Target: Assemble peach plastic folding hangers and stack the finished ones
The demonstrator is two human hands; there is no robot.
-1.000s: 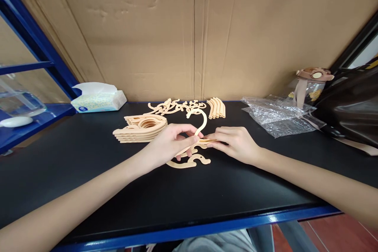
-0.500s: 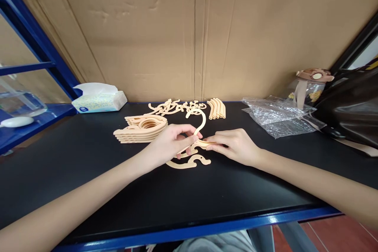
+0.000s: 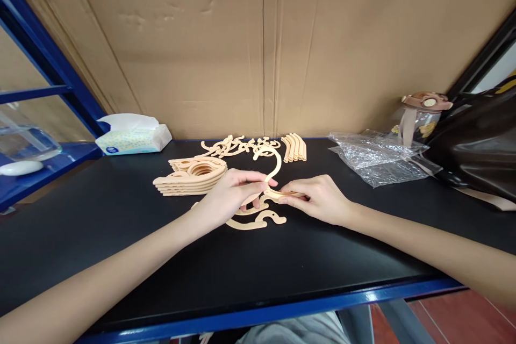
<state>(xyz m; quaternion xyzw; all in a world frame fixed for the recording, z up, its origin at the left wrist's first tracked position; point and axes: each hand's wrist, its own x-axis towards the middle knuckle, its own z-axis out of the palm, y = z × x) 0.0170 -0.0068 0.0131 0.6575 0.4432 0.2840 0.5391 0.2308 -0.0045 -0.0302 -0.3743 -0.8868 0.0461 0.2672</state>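
Note:
Between both hands is a beige plastic clothes hanger, its curved hook standing upright. My left hand pinches it at the base of the hook. On the other side, my right hand grips an arm of the same hanger, and its fingers cover most of that arm. Loose curved hanger pieces lie on the black table just below my hands. A stack of folded beige hangers is left of my left hand, partly behind it.
Behind my hands lie a heap of small beige parts and a row of curved hanger arms. A tissue pack sits at the back left. Clear plastic bags, a drink bottle and a dark bag are on the right.
The view has shifted very slightly. Both hands keep their hold on the hanger, and nothing else has visibly moved.

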